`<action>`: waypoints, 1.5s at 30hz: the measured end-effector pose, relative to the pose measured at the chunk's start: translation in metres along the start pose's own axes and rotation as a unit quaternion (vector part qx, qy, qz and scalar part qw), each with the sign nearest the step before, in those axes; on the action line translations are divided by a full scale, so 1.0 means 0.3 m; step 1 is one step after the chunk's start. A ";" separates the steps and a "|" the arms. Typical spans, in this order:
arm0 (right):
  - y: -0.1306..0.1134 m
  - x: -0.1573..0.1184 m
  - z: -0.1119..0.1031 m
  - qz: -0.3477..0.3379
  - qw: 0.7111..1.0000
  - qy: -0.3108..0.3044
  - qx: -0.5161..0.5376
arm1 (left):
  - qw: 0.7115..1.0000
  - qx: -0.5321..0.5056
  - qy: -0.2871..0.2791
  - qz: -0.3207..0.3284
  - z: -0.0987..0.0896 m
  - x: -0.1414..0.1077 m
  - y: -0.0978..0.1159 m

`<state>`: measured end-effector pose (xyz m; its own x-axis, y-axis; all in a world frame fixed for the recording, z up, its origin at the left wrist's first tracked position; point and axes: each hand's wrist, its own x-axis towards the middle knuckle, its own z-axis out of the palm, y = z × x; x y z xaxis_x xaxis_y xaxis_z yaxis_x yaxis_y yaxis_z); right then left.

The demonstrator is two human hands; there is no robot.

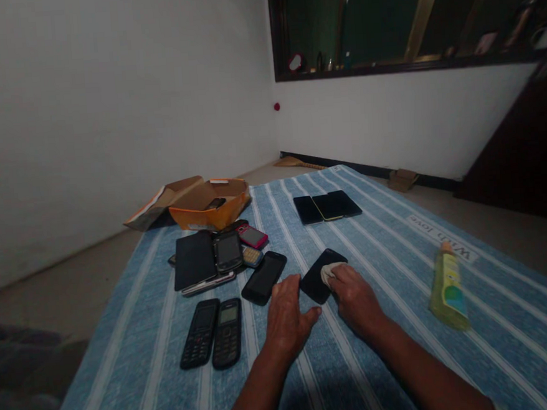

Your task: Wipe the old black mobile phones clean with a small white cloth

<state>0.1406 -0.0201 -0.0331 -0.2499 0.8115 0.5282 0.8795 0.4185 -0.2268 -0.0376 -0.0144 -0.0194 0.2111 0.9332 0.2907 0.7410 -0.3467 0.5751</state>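
A black smartphone (317, 280) lies at a slant on the blue striped cloth, in front of both hands. My right hand (353, 296) presses a bunched pale cloth (331, 273) onto the phone's right side, its fingers closed on the cloth. Along the phone's lower left edge rests my left hand (291, 319), thumb spread apart from the fingers, holding nothing. Another black touch phone (264, 278) lies just beyond the left fingertips. Two keypad phones (201, 334) sit side by side to the left.
A pile of phones and a dark flat case (194, 260) lies at left, before an open orange box (213, 212). Three dark phones (328, 207) lie at the back. A bottle of yellow-green liquid (448, 289) lies at right on the striped cloth (396, 359).
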 end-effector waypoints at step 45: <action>-0.053 0.118 -0.030 -0.016 0.992 -0.108 0.068 | 0.995 0.095 -0.030 -0.009 0.006 0.093 0.063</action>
<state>0.1214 -0.0017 -0.0035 -0.3709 0.8594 0.3519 0.8103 0.4846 -0.3294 -0.0167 0.0053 -0.0018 0.2302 0.9450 0.2322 0.8510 -0.3112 0.4231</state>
